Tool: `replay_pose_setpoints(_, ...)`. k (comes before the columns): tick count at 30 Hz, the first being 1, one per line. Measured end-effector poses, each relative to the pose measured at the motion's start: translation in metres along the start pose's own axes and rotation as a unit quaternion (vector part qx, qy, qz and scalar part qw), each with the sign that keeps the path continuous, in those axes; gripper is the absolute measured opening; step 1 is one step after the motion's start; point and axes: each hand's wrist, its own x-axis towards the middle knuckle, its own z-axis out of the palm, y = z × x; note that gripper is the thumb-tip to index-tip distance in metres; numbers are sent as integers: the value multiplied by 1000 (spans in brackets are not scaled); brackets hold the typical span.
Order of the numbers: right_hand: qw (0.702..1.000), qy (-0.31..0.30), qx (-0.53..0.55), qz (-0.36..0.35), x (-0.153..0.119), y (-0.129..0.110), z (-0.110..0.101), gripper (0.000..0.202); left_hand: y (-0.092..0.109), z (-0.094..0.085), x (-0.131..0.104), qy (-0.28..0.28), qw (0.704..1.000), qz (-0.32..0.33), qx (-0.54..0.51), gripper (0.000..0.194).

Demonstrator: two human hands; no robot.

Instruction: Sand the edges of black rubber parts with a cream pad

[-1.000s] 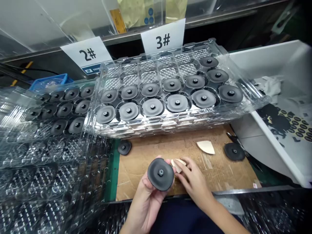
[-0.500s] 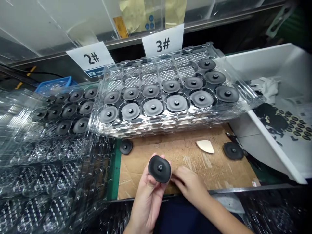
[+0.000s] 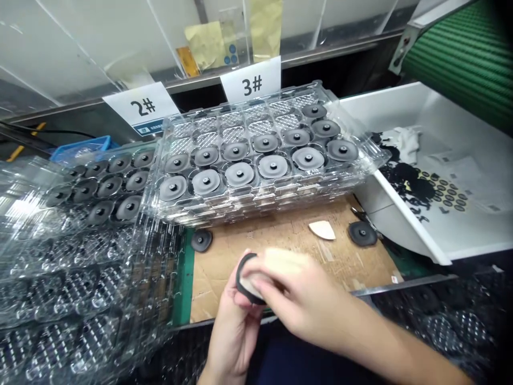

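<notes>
My left hand holds a black rounded disc by its edge above the front of the cardboard. Over the disc lies my right hand, its fingers bent and blurred against the disc's face; whether they pinch something is hidden. Behind my hands, a clear plastic tray on a stack carries several similar discs in its front and right pockets. Loose on the cardboard are a pale wedge-shaped piece and a black disc at right. Another disc rests at the left edge.
More clear trays with black discs are stacked at left. A white bin at right holds black scraps and a perforated sheet. Behind stand signs marked 2# and 3#, and a blue basket.
My right hand has moved from beside the disc to over its face. The disc has tilted in my left hand. The view has shifted to the right.
</notes>
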Motion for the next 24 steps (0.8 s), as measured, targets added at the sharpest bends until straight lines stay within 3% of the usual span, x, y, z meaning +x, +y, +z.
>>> replay_pose_setpoints(3,995,87,0,-54,-6,1,5,25,4,1,-5,-2,1000,-12,13,47)
replay_pose_setpoints(7,998,-12,59,-26,-16,-5,2,21,7,2,-11,9,1000,-7,1,57)
replay_pose_setpoints(8,998,-11,57,-13,-15,-6,1,20,6,3,-12,2,1000,-6,1,59)
replay_pose_setpoints(12,992,110,6,-59,-11,-9,2,24,2,6,-14,-40,999,-22,13,61)
replay_pose_setpoints(13,992,104,8,-72,-12,-10,2,25,2,6,-16,-43,999,-24,8,60)
replay_pose_setpoints(15,997,32,33,-68,-19,-10,-2,24,5,4,-18,-37,999,-26,-5,54)
replay_pose_setpoints(17,999,-23,39,-25,-30,-8,-9,21,7,2,-20,-28,999,-26,-12,52)
replay_pose_setpoints(18,1000,-20,23,-3,-35,-7,-13,21,8,1,-21,-26,999,-26,-12,54)
replay_pose_setpoints(22,992,88,-92,5,-48,-5,-16,24,8,5,-21,-27,999,9,-19,59)
replay_pose_setpoints(24,992,87,-89,-32,-48,-7,-14,27,7,6,-22,-29,999,10,-24,57)
